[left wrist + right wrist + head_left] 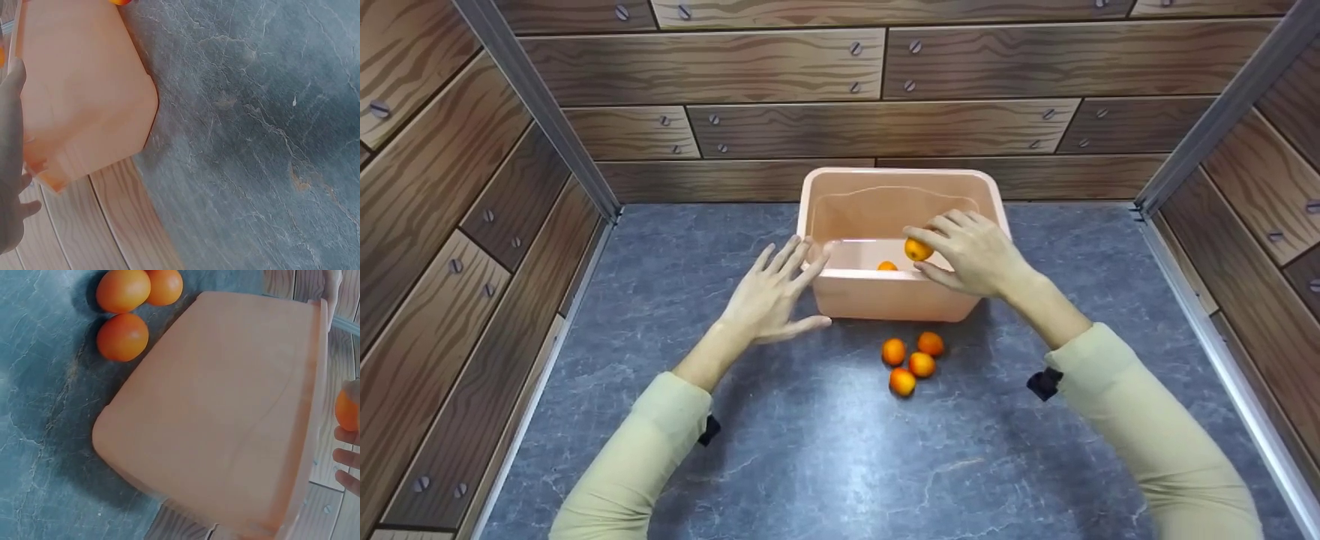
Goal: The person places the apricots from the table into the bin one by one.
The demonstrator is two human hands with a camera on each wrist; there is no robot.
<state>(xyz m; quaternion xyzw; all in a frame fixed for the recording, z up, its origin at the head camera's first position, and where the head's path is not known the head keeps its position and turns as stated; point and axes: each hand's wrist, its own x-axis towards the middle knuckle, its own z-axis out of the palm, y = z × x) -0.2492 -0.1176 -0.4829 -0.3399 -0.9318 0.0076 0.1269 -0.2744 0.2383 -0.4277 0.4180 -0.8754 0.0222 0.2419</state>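
A pink plastic bin [896,296] stands on the dark marbled table against the back wall. My right hand [979,259] pinches a small orange [917,250] between thumb and fingers, above the bin's front rim; part of that orange [347,410] also shows at the right edge of the right wrist view. Inside the bin lies another orange [887,266], half hidden by the front wall. My left hand [765,300] has its fingers spread, the fingertips right at the bin's left front corner. Several loose oranges [922,364] sit in a cluster on the table in front of the bin.
Wood-patterned walls [780,67] rise behind and on both sides, with metal rails [1222,330] along the side edges. The marbled tabletop [810,465] extends toward me. Dark straps hang at both sleeve cuffs.
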